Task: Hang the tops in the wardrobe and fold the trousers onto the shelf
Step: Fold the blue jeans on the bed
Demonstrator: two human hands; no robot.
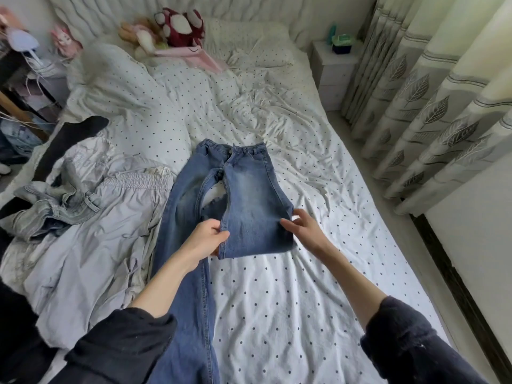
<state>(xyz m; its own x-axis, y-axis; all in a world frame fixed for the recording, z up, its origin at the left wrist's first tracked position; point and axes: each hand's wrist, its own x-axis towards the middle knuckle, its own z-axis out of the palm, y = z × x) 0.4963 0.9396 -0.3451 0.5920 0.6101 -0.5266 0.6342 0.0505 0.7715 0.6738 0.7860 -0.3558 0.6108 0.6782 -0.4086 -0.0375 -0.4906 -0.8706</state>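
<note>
One pair of blue jeans lies on the bed, waistband at the far end, one leg folded up over the seat and the other leg running straight back toward the person. The left hand pinches the near left corner of the folded leg, thumb on top. The right hand holds the near right edge of the same fold, its fingers curled round the denim.

Just left of the jeans lie pale grey trousers with an elastic waist; a crumpled light denim garment rests on them, and a black garment lies beyond. Past the jeans' waistband, at the headboard, sit two soft toys. Right of the jeans, off the bed, hang leaf-print curtains, with one white nightstand in the corner.
</note>
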